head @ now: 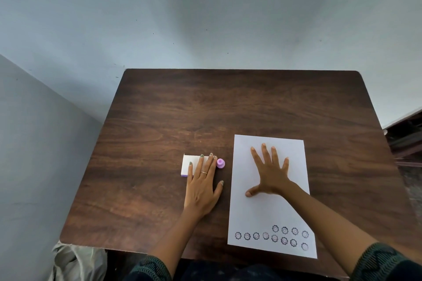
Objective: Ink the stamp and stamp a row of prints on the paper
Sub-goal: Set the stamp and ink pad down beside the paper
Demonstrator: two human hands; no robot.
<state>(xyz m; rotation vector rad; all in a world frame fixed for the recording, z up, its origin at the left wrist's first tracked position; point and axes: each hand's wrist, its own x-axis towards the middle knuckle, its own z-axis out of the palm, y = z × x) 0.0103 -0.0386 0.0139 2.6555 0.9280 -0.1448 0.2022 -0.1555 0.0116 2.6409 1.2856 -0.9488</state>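
A white sheet of paper (290,210) lies on the right half of the dark wooden table (205,107). Near its front edge run rows of several round dark stamp prints (274,236). My right hand (270,172) rests flat on the upper part of the paper, fingers spread. A small purple stamp (220,163) stands on the table just left of the paper. Beside it lies a white ink pad case (190,163) with a purple base. My left hand (203,186) lies flat, its fingers over the case, fingertips close to the stamp.
Blue-grey walls meet behind and to the left of the table. A crumpled pale cloth or bag (75,262) sits below the table's front left corner. Dark furniture (406,134) shows at the right edge.
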